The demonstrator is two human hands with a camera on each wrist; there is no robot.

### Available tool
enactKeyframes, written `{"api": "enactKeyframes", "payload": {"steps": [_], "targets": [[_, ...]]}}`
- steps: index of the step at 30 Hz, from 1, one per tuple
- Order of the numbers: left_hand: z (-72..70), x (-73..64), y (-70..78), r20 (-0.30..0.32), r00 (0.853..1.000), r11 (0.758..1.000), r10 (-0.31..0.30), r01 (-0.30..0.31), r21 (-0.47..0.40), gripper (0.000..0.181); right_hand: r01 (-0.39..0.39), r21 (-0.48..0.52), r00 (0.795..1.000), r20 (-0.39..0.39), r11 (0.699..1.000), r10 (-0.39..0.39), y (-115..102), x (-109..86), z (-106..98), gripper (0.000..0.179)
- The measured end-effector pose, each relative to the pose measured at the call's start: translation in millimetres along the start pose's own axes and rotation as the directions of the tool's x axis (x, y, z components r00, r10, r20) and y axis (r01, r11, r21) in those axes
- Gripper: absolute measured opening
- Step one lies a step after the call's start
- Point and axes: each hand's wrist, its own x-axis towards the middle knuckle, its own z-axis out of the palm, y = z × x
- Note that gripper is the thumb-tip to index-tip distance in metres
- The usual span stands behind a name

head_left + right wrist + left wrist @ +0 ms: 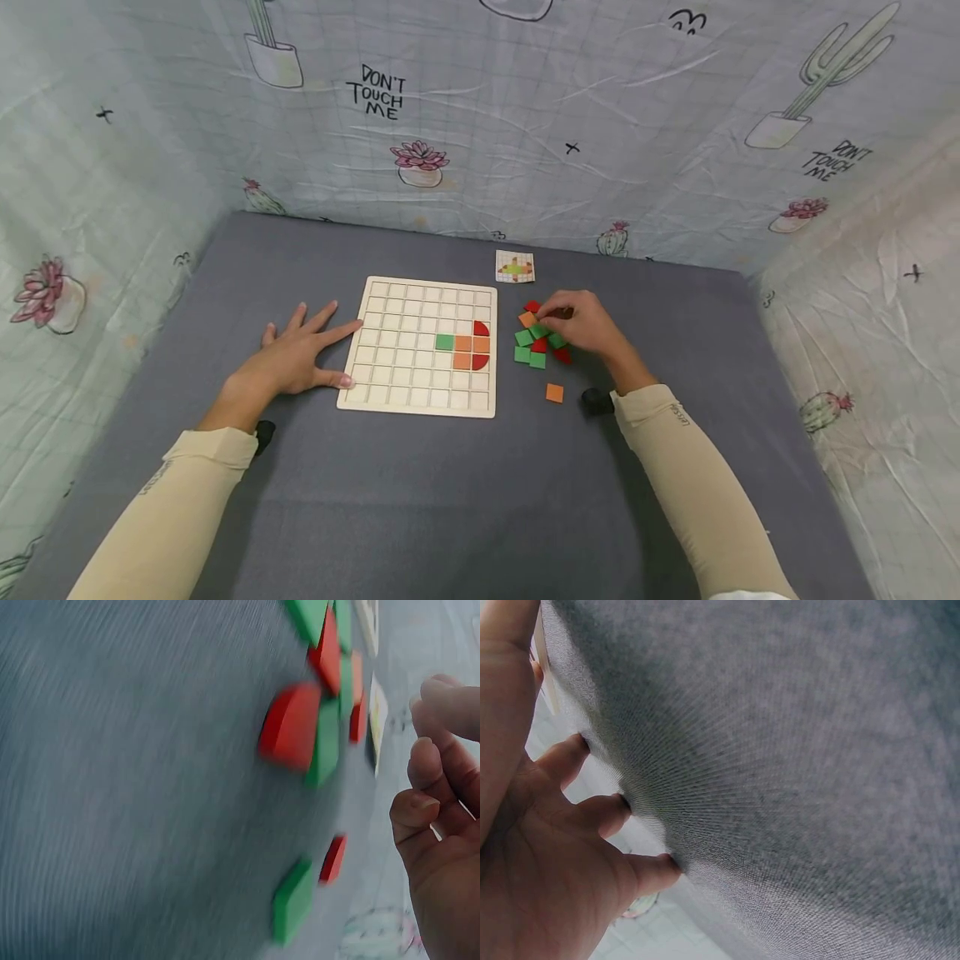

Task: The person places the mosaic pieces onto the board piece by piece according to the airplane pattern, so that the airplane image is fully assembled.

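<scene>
The right hand [588, 323] bends its fingers over a loose heap of flat, smooth pieces, thumb and index tips close together; whether they pinch one cannot be told. Beneath it, green square tiles [522, 354] and red quarter-round pieces [562, 356] overlap, some partly covered by the hand, and the right wrist view blurs them. An orange square tile [554, 392] lies apart, nearer the person. The left hand [288, 360] is spread and grips nothing, thumb and index touching the left edge of a square, pale wooden grid board [405, 402]; the left wrist view cuts off most of that board. Its side edges run away from the person, leaning slightly. On its right side, two red quarter-rounds [481, 329] curve rightward beside orange and green squares. Beyond stands a small printed card [515, 277], its pattern too small to read fully, on the grey, fabric-textured bench [420, 500].
</scene>
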Motion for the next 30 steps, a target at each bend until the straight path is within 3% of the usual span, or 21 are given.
{"api": "enactKeyframes", "payload": {"steps": [13,20,30], "targets": [[-0.6,-1.7,-1.4,0.0,1.0,1.0,0.004,-0.004,-0.007,0.102,-0.195,0.05,0.981,0.0,0.98,0.195,45,-27.1,-46,0.014],[1.6,-1.6,-3.1,0.008,1.0,1.0,0.007,-0.007,-0.013,0.104,-0.349,0.111,0.935,0.113,0.931,0.337,65,-40.2,-61,0.03],[0.9,0.8,-2.7,0.017,1.0,1.0,-0.004,0.004,0.004,0.104,-0.394,0.027,0.891,0.257,0.919,0.375,62,-31.0,-69,0.045]]}}
